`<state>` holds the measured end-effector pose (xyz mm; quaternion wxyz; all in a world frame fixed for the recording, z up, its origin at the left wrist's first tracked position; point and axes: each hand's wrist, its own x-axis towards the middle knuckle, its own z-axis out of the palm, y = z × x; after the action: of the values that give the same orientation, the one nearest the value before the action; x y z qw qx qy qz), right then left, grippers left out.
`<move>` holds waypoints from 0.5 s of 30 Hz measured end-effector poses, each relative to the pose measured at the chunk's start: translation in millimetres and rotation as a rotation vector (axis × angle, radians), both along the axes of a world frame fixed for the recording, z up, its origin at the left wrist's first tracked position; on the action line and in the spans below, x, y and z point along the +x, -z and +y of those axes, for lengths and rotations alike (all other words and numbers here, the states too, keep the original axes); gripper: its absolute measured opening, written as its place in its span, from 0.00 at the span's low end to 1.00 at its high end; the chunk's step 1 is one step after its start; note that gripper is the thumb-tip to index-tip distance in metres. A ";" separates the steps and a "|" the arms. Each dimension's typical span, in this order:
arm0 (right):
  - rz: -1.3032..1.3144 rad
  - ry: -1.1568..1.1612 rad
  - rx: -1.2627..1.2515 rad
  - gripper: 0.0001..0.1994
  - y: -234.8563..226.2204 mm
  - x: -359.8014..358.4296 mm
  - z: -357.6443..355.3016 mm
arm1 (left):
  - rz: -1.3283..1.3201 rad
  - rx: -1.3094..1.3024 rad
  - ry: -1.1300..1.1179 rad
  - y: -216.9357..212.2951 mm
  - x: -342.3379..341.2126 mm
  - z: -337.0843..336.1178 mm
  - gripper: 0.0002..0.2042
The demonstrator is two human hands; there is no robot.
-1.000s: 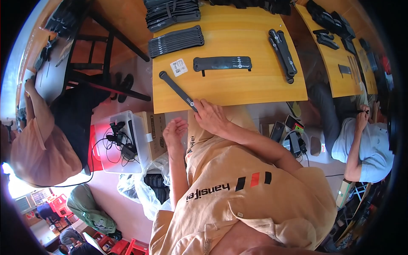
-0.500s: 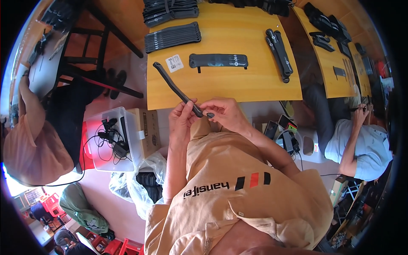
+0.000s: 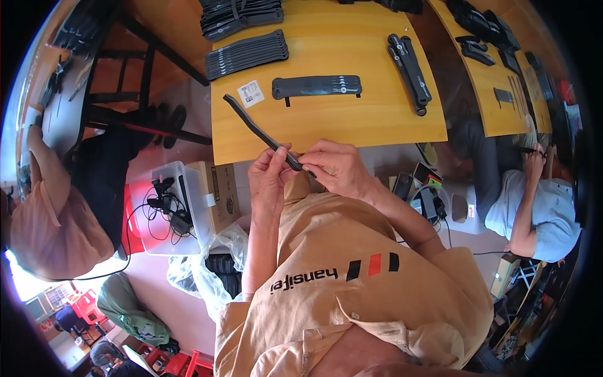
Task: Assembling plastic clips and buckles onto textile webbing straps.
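change: 1 s back the long black strip lay with its far end on the worktop, gripped only by the right hand; left hand hung free below the edge. Now both hands are on it and its near end is lifted off the edge toward the chest. Reads as pick-up done, close-in handling under way.
left hand: raised, forearm coming up from the lower frame, fingers curled, thumb and fingertips pinched on the strip just ahead of its near end.
right hand: knuckles up, fingers folded round the near end of the strip, touching the left hand's fingertips. Closed grip, not loose.
black strip: narrow, slightly kinked, runs diagonally from the hands up-left; far end hovers over or rests on the yellow worktop near the front-left corner, cannot tell which.
white label: small printed tag, just beside the strip's far end.
flat black bar: lying crosswise mid-worktop, well apart from the hands.
pair of black bars: laid side by side, right of centre.
stack of black strips: fanned pile at the far left; another pile behind it.
co-worker: seated at the right, light-blue shirt, at a second worktop.
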<state>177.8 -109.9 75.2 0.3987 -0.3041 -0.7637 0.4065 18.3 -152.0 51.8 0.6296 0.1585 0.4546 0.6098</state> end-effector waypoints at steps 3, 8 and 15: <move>-0.031 -0.017 0.054 0.08 -1.4 2.2 0.9 | 0.068 -0.009 -0.012 -1.5 4.0 1.4 0.10; -0.098 -0.022 0.200 0.08 -3.5 4.0 3.6 | 0.164 -0.035 -0.060 -4.4 9.0 2.4 0.08; -0.089 0.030 0.103 0.04 -3.8 0.9 -0.5 | 0.287 -0.014 -0.087 -7.4 11.9 1.1 0.09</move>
<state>178.7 -110.4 79.1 0.3853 -0.3123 -0.7960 0.3469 30.2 -150.9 59.3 0.5321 0.2197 0.5504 0.6047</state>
